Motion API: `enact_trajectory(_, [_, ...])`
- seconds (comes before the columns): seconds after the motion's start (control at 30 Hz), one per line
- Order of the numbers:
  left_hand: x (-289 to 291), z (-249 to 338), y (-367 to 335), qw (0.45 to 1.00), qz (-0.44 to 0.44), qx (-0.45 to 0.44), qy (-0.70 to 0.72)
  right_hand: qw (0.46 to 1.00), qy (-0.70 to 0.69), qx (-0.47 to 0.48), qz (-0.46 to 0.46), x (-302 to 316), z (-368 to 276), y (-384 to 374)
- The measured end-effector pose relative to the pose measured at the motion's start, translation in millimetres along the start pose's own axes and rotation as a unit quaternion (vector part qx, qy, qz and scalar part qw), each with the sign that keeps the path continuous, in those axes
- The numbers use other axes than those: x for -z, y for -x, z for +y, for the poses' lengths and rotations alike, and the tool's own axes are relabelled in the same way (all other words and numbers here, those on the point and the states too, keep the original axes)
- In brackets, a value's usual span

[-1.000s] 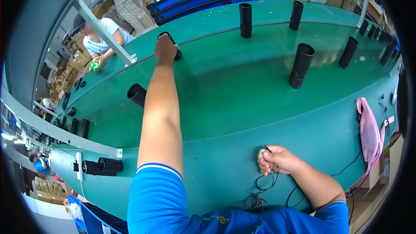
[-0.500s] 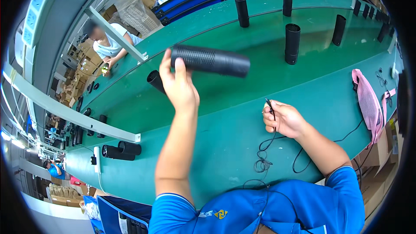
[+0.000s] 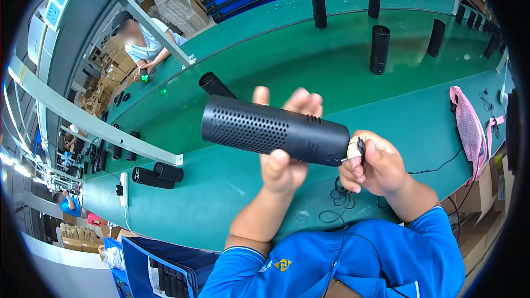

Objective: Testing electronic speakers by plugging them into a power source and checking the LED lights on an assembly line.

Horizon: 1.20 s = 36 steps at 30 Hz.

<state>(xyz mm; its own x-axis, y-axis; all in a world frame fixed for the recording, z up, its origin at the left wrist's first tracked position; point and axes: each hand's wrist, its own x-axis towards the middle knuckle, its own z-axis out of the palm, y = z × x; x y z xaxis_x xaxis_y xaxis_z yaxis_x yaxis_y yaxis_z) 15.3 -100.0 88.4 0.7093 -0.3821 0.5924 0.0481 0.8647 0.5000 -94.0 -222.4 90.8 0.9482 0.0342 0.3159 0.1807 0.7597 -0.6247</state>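
Note:
My left hand (image 3: 284, 168) is wrapped round the middle of a black cylindrical housing (image 3: 251, 127) with a perforated section, held nearly level above the bench. Its plain end points right, at my right hand (image 3: 378, 165). Between the fingers of that hand is a black cable plug (image 3: 360, 147), right against the end of the housing. Whether the plug sits in a socket I cannot tell. A pale wrap covers one right fingertip. The thin black cable (image 3: 343, 194) hangs in loops below. Just behind the housing, another black cylinder (image 3: 215, 84) leans on the green surface.
Several black cylinders (image 3: 380, 49) stand along the green belt (image 3: 331, 66). Two more lie by a white power strip (image 3: 123, 189) at left. A pink mesh bag (image 3: 468, 127) rests at right. A metal frame bar (image 3: 110, 124) crosses the left. Across the bench, a person (image 3: 146, 41) handles a green-lit part.
My left hand has brought the housing down and to the right, and its plain end now meets the plug in my right hand. The right hand has shifted slightly right and down.

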Motion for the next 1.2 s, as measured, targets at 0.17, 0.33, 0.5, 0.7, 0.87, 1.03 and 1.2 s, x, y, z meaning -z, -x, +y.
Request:
enact_trajectory(0.17, [6.4, -2.2, 12.9, 0.992, 0.094, 0.084, -0.009, 0.964, 0.254, -0.075, 0.041, 6.0, -11.5, 2.7])
enact_trajectory(0.33, [1.4, 0.5, 12.7, 0.988, 0.082, 0.066, -0.115, 0.899, 0.422, -0.086, 0.079, 9.8, -18.0, 0.7])
enact_trajectory(0.5, [5.0, -2.6, 14.7, 0.991, 0.014, 0.013, -0.132, 0.869, 0.483, -0.077, 0.075, 6.5, -26.9, -1.2])
enact_trajectory(0.7, [11.0, -3.5, 19.2, 0.985, -0.046, -0.01, -0.166, 0.836, 0.544, -0.069, 0.039, 5.6, -36.5, 0.2])
enact_trajectory(0.87, [11.8, -7.2, 20.6, 0.983, -0.067, -0.022, -0.168, 0.795, 0.606, -0.006, 0.028, 2.9, -33.7, 3.6])
enact_trajectory(1.03, [8.2, -3.8, 20.5, 0.957, -0.086, -0.033, -0.276, 0.757, 0.652, -0.049, 0.002, 3.2, -40.1, 4.0])
enact_trajectory(1.2, [9.2, -5.4, 11.7, 0.886, -0.234, -0.161, -0.366, 0.704, 0.71, -0.021, -0.007, 5.3, -36.5, 3.7])
